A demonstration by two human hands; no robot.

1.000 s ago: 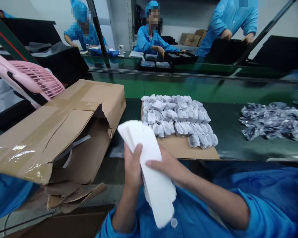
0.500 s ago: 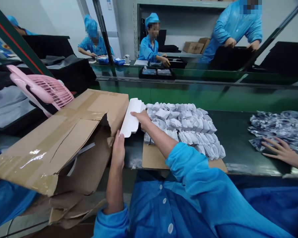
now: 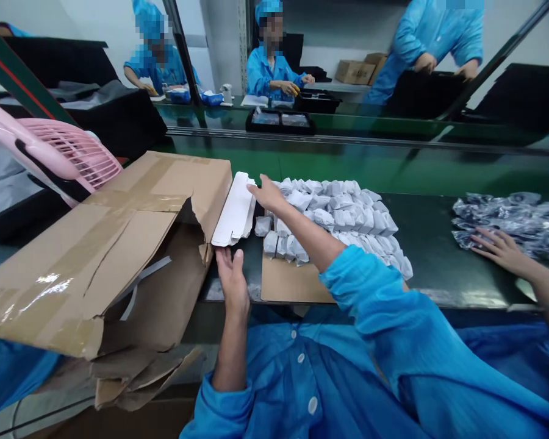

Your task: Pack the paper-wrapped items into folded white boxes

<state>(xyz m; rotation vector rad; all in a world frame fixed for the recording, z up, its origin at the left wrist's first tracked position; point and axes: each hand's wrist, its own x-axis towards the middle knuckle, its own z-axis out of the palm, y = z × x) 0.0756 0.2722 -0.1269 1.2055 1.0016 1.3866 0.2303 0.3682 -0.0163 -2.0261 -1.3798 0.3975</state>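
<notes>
A stack of flat white folded cartons (image 3: pixel 235 210) leans along the right side of a torn brown cardboard box (image 3: pixel 165 201). My left hand (image 3: pixel 233 280) is open at the stack's near end, fingertips against or just under it and thumb apart. By the stack's upper right edge is my right hand (image 3: pixel 271 196), fingers spread; one fingertip reaches the edge and nothing is gripped. Rows of small white-wrapped packets (image 3: pixel 338 207) lie beneath and beyond my right forearm, on a flat cardboard sheet (image 3: pixel 288 283).
A pink fan (image 3: pixel 68 152) stands behind the box at left. On the right, a co-worker's hand (image 3: pixel 503 250) rests by a pile of clear plastic-wrapped items (image 3: pixel 512 222). Across the green bench, several people in blue work near black trays (image 3: pixel 281 122).
My right hand has come off the top of the white cartons to their right edge, fingers opening. My left hand has slid down and right to their near end. The view has shifted slightly.
</notes>
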